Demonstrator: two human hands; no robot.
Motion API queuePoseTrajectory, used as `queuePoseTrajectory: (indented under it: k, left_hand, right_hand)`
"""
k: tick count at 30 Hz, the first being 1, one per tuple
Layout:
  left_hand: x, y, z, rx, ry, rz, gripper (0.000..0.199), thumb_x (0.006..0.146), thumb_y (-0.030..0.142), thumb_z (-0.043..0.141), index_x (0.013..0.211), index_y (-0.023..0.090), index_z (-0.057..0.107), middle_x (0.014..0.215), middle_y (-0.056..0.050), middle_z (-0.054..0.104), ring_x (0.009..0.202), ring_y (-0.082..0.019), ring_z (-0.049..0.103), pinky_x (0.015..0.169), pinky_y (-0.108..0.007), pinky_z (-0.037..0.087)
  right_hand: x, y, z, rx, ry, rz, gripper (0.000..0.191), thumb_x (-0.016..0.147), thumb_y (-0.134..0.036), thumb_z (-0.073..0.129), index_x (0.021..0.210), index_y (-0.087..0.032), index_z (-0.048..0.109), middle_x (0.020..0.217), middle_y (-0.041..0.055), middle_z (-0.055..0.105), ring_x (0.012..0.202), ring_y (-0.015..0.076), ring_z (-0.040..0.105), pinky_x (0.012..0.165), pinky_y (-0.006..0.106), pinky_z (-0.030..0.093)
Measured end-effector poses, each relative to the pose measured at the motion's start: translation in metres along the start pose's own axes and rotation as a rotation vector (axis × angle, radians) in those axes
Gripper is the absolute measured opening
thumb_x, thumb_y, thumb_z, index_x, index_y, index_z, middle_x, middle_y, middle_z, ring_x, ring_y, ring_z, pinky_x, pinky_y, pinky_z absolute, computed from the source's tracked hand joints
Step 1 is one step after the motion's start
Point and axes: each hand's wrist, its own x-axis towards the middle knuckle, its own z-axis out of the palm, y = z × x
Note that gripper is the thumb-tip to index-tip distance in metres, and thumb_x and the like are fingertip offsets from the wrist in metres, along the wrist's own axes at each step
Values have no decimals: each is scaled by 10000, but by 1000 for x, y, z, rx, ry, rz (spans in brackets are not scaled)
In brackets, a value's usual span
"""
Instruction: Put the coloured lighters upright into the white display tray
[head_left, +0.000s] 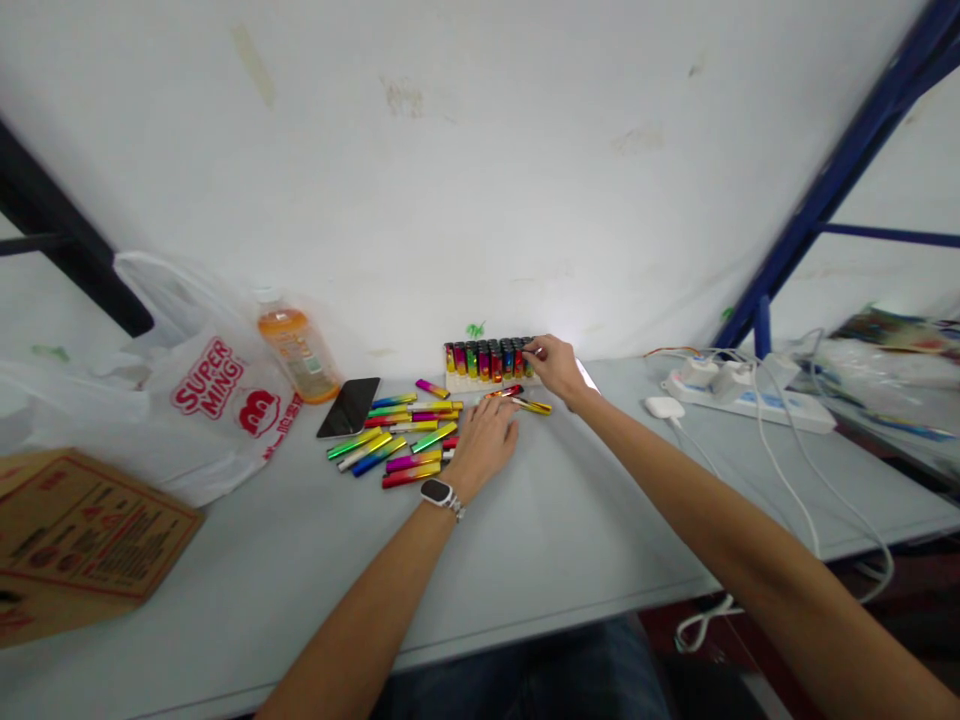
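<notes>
A pale rack (469, 384) against the wall holds several shiny coloured tubes (484, 362) upright, with black tops. At its right end my right hand (553, 366) has its fingers pinched at one of the tubes. My left hand (486, 440) lies palm down on the table in front of the rack, its fingertips near a red tube and a yellow tube (534, 406); whether it grips one is hard to see. Several loose metallic tubes (412, 462) in green, blue, purple, red and yellow lie to the left of my left hand.
A black phone (349, 408), an orange bottle (300, 350), a white plastic bag (217, 400) and a cardboard box (90, 535) are at the left of the table (547, 540). A power strip (750, 393) with plugs and white cables lies at the right, near a blue post (817, 190).
</notes>
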Motion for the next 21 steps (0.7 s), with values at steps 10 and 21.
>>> queuePoseTrajectory:
  k: [10, 21]
  left_hand:
    - [-2, -4, -1, -30, 60, -73, 239, 945, 201, 517, 1168, 185, 604, 1186, -103, 607, 1120, -271, 526, 983, -428, 424]
    - [9, -2, 5, -155, 150, -55, 198, 959, 149, 435, 1068, 185, 596, 1115, -95, 632, 1107, -268, 547, 970, -417, 427]
  right_hand:
    - [-16, 2, 1, -134, 34, 46, 309, 913, -314, 569, 1101, -174, 770, 1182, 125, 511, 854, 198, 608, 893, 380, 522]
    - [-72, -29, -15, -340, -208, 7, 424, 808, -297, 644, 1211, -164, 640, 1176, 157, 516, 1045, 300, 581, 932, 430, 470]
